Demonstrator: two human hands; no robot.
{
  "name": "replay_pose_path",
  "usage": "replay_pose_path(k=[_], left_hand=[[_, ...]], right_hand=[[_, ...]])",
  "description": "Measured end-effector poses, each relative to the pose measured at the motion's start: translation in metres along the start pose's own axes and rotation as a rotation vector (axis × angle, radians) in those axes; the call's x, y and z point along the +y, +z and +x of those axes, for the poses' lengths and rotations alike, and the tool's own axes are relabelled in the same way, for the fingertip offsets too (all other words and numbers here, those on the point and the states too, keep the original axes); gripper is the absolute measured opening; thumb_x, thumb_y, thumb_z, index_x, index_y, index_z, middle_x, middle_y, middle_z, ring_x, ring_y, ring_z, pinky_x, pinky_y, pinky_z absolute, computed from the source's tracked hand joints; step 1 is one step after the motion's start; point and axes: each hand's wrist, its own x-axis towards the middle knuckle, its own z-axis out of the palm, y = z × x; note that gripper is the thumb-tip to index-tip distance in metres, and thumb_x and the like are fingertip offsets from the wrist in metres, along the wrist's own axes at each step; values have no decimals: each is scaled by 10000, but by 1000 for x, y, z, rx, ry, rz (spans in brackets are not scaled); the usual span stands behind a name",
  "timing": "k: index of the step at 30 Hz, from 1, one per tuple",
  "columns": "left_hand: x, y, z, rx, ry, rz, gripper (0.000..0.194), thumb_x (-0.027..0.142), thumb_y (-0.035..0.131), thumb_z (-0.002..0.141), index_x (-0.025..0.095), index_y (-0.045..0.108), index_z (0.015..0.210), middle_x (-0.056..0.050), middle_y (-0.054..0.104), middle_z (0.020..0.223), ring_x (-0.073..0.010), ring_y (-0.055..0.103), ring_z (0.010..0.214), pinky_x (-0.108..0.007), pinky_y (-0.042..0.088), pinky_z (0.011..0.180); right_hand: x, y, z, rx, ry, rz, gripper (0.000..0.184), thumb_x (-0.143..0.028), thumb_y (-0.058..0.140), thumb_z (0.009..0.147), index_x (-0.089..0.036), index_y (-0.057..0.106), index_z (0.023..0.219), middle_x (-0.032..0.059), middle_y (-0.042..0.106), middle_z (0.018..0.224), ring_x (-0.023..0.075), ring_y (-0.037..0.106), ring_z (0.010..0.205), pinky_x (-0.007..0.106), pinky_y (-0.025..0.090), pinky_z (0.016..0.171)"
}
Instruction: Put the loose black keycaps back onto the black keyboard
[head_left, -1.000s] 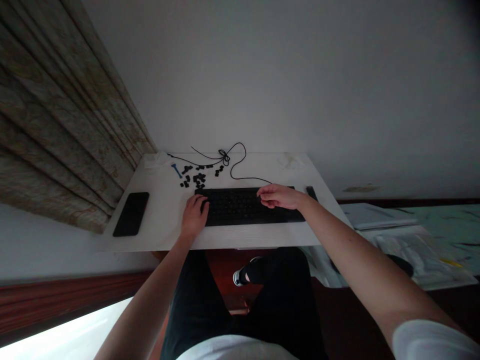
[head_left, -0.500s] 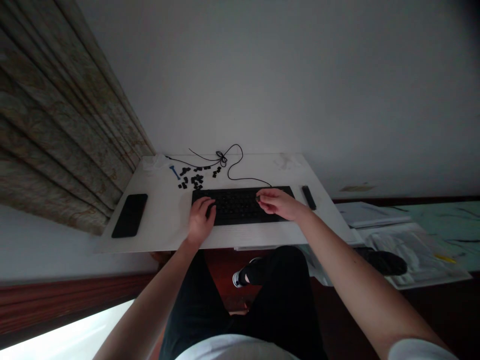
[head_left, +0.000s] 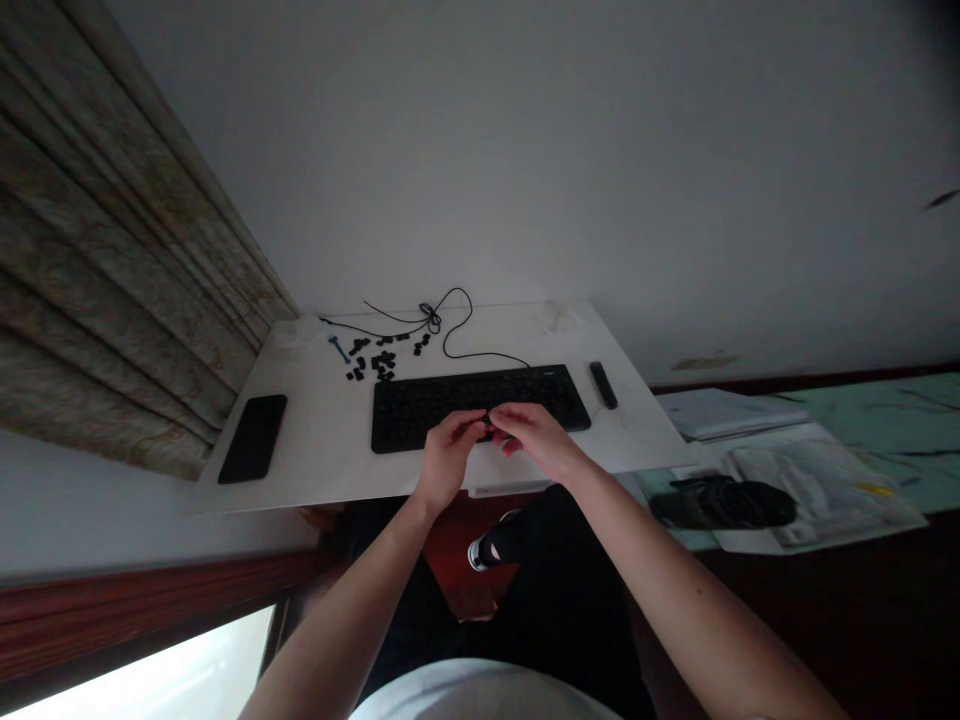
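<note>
One small dark piece (head_left: 488,422) sits between the fingertips of both hands, above the near edge of the keyboard, right of its middle; too small to make out its shape. Left hand (head_left: 447,455): one, thumb and fingers pinched on the piece from the left. Right hand (head_left: 536,437): one, pinching the same piece from the right, its other fingers curled. Beneath and beyond them, one black keyboard (head_left: 420,400) lies flat on one white table (head_left: 322,440), angled slightly, its right end farther off. One thin black cable (head_left: 459,328) runs from its far edge to a single tied bundle. Past the keyboard's far left corner, a scatter of loose black keycaps (head_left: 382,362), well over ten; some touch or overlap, so no exact count. Just beside them on the left, one blue tool (head_left: 339,350). One black phone (head_left: 253,438) at the table's left side; one slim dark object (head_left: 602,386) just beyond the keyboard's right end. Two patches of clear plastic at the far corners, one left (head_left: 298,332), one right (head_left: 559,317). Off the table: one patterned curtain (head_left: 127,240) left, one dark bulky item (head_left: 724,503) right, one shoe (head_left: 480,555) below.
</note>
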Motion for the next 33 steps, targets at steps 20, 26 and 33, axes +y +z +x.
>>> replay_pose_path(k=[20,26,33], left_hand=[[-10,25,-15,90,-334,-644,163,251,827,712,177,716,806,-27,731,935,-165,683,960,-359,475,1015],[-18,26,-18,101,-354,-642,185,235,842,694,156,687,757,-7,691,842,-128,666,852,-347,490,994],[-24,26,-16,145,-296,-484,239,262,838,688,155,692,844,-6,684,832,-129,647,819,-344,525,914]], right_hand=[[39,3,-16,268,-467,-459,208,-362,617,901,-267,708,1063,75,668,1013,209,653,874,324,539,694],[46,-1,-15,220,-464,-441,225,-319,593,922,-266,717,1103,70,659,1000,200,655,900,309,543,696],[57,-5,-12,223,-512,-475,198,-298,606,923,-249,718,1079,59,669,957,182,659,841,291,536,661]])
